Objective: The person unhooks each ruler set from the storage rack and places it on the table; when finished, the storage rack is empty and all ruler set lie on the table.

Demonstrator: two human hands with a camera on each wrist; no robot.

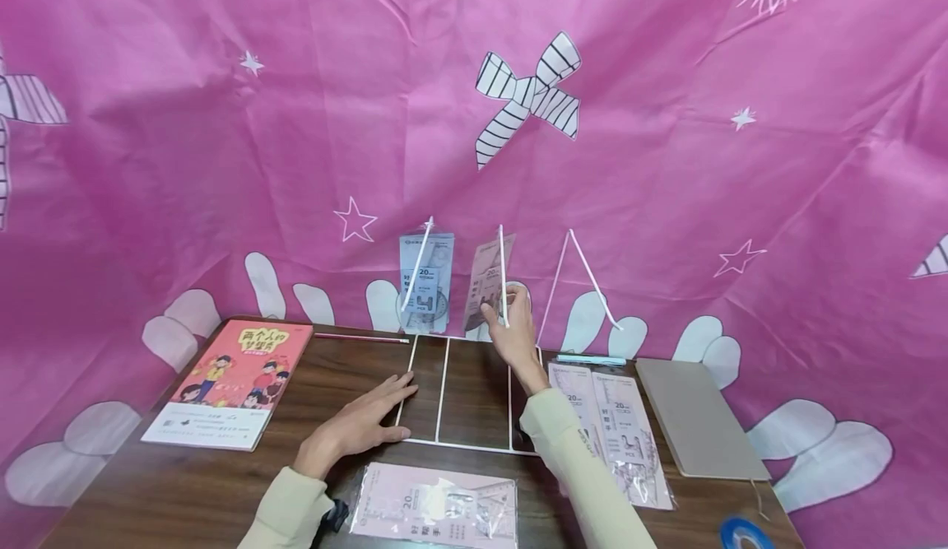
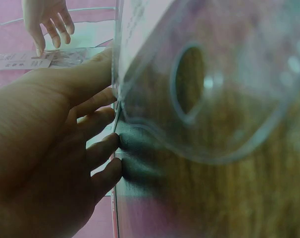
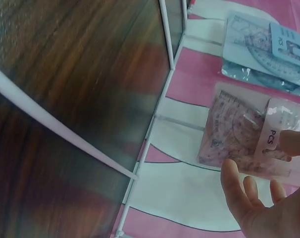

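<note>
A white wire rack [image 1: 442, 393] stands on the table, its upright arms against the pink cloth. On its middle arm hangs a pink packet of rulers [image 1: 483, 269], tilted; a blue ruler packet [image 1: 437, 257] hangs on the left arm. My right hand [image 1: 513, 331] is at the pink packet's lower part, thumb touching its face and fingers spread apart near its edge, as the right wrist view shows. My left hand [image 1: 363, 419] rests on the table, fingertips at the rack's left side. Close to the left wrist camera, a clear packet [image 2: 229, 144] looms blurred.
A pink ruler packet [image 1: 415, 508] lies at the front, two more packets [image 1: 629, 442] at the right. Around them are a grey notebook [image 1: 699, 417], blue tape roll [image 1: 744, 532], light-blue pen-like item [image 1: 591, 360], red pencil [image 1: 363, 337] and red-covered book [image 1: 230, 384].
</note>
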